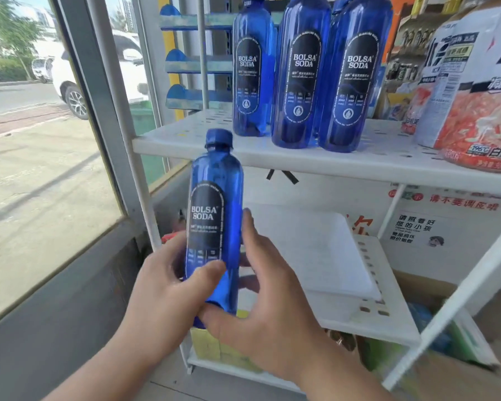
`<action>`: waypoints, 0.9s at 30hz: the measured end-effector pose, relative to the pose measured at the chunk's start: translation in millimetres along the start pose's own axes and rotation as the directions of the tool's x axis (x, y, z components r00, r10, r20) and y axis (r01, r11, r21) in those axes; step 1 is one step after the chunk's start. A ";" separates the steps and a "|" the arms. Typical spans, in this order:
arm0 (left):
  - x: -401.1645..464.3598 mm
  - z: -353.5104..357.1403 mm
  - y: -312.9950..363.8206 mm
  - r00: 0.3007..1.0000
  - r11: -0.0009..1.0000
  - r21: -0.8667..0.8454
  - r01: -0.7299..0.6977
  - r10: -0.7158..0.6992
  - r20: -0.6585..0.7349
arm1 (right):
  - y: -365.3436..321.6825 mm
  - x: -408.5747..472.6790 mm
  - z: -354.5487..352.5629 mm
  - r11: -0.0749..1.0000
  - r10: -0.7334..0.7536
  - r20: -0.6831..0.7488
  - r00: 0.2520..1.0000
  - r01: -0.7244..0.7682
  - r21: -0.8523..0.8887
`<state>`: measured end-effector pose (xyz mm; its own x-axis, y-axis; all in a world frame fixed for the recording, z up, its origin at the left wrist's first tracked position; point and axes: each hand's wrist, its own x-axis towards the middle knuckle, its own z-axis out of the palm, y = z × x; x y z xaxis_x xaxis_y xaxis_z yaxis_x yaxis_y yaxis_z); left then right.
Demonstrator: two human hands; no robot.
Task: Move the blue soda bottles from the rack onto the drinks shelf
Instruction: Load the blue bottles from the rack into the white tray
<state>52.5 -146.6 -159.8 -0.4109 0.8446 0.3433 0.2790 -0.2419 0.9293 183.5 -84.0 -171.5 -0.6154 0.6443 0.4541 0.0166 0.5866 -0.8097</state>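
Only one view on my feed: head camera, looking forward and down, close on white shelf [243, 153] beside window [41, 169]; wide lens bends edges, lower right seems blurred.

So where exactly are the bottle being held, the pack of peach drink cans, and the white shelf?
Held Bolsa Soda bottle [207, 215]: head view, on its black label.
Peach drink can pack [475, 105]: head view, on the front of its plastic wrap.
White top shelf [185, 140]: head view, on the bare left part.

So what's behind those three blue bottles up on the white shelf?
Behind the three blue bottles on the white shelf a fourth blue bottle peeks out, mostly covered; to their left stand blue rack tiers. Anything further back is hidden.
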 end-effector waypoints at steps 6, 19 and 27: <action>29.6 20.2 -40.6 0.938 0.933 0.153 0.327 -0.341 0.071 | 35.4 7.8 -6.1 0.959 0.261 0.074 0.962 -0.268 0.097; 162.2 76.1 -79.7 0.674 0.566 0.584 0.582 -0.737 0.043 | 135.9 124.0 -33.2 0.656 0.692 0.257 0.675 -0.736 0.166; 178.5 78.9 -128.5 0.455 0.254 0.845 0.470 -0.890 0.015 | 182.9 126.8 -5.0 0.597 0.713 0.386 0.585 -0.796 0.102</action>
<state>11.7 72.9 -228.8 -0.4222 0.6067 -0.6735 0.6114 0.7391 0.2826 112.4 107.4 -260.2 -0.6524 0.6058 -0.4554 0.4188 -0.2127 -0.8828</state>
